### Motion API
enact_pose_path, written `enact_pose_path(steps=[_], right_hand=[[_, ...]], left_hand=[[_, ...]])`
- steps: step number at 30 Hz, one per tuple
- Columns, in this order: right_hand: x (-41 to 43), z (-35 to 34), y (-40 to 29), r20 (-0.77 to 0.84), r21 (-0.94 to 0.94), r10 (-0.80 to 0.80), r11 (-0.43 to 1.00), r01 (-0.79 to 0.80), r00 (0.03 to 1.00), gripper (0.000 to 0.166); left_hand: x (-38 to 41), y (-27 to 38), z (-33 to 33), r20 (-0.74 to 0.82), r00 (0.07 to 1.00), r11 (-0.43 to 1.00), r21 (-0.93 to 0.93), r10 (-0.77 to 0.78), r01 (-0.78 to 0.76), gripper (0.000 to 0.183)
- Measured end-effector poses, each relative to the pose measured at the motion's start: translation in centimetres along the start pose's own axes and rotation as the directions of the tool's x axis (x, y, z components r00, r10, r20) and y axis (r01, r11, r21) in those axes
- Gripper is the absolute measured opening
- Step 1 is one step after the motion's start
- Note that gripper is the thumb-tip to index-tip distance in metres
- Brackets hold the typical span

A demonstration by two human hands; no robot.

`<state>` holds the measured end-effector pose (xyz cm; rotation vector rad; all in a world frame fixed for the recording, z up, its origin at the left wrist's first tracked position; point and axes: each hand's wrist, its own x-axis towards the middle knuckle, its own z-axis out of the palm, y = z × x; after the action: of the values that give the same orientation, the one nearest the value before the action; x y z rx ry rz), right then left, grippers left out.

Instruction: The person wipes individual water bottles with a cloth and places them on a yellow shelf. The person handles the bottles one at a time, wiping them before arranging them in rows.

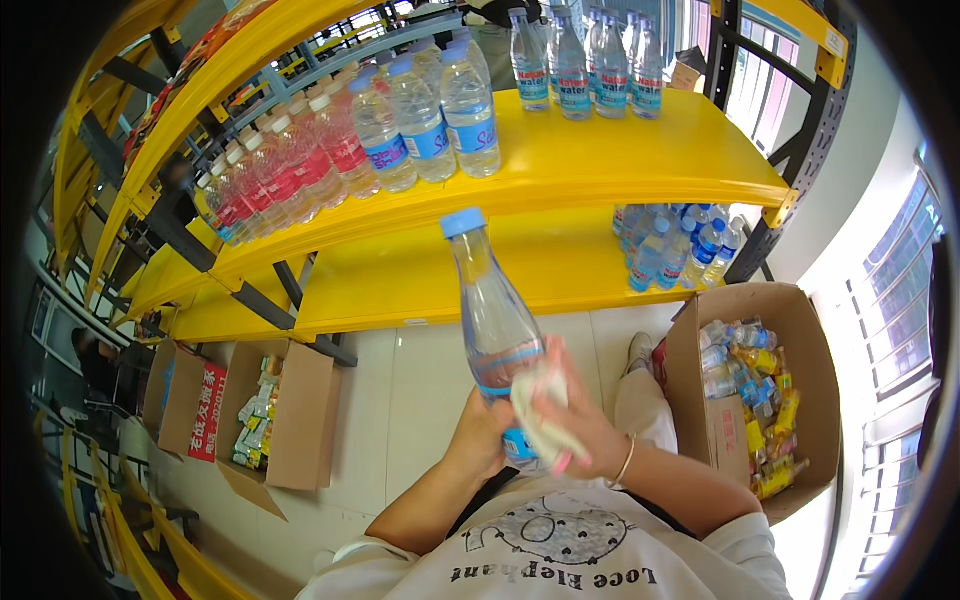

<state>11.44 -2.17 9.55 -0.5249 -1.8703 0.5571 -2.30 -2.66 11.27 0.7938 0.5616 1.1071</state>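
A clear plastic bottle with a light-blue cap and a blue label (491, 307) is held tilted in front of my shirt, its cap pointing up and away from me. My left hand (480, 431) grips the bottle's lower part from the left. In my right hand (581, 427) is a pale cloth (540, 412), pressed against the bottle's label side; this hand looks slightly blurred. Beyond the cap, the yellow metal shelf (600, 161) bears upright water bottles with blue caps (469, 120), bottles with pink labels (300, 161) and tapered water bottles (574, 75).
More bottles (675, 244) stand on the lower yellow shelf (450, 270) at its right end. An open cardboard box of assorted bottles (686, 375) is on the floor at right. Another cardboard box (300, 427) with small packages stands at left. Dark shelf uprights (806, 150) rise at the right.
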Motion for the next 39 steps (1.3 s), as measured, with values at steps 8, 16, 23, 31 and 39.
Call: enact_pose_path(steps=[8, 16, 23, 31, 39], right_hand=[[7.8, -4.2, -0.4, 0.002, 0.144, 0.022, 0.989, -0.022, 1.0, 0.051], [-2.1, 1.9, 0.5, 0.056, 0.558, 0.48, 0.712, -0.426, 0.876, 0.046], [-5.7, 0.6, 4.4, 0.333, 0.65, 0.867, 0.073, -0.756, 0.37, 0.035], [-4.3, -1.4, 5.9, 0.166, 0.668, 0.943, 0.106, -0.737, 0.287, 0.035], [-8.4, -2.5, 14.4, 0.167, 0.551, 0.965, 0.08, -0.83, 0.204, 0.034]], left_hand=[[-0.3, -1.6, -0.6, 0.189, 0.967, 0.981, -0.06, -0.171, 0.186, 0.079], [1.1, -0.8, -0.8, -0.071, 0.949, 0.931, 0.227, 0.307, -0.285, 0.071], [3.0, -4.1, -1.9, 0.011, 0.934, 0.82, 0.475, 0.357, -0.319, 0.071], [6.4, -3.7, -2.4, 0.046, 0.991, 0.492, 0.864, 0.129, -0.104, 0.062], [11.0, -9.3, -5.8, 0.002, 0.999, 0.706, 0.708, -0.036, 0.024, 0.058]])
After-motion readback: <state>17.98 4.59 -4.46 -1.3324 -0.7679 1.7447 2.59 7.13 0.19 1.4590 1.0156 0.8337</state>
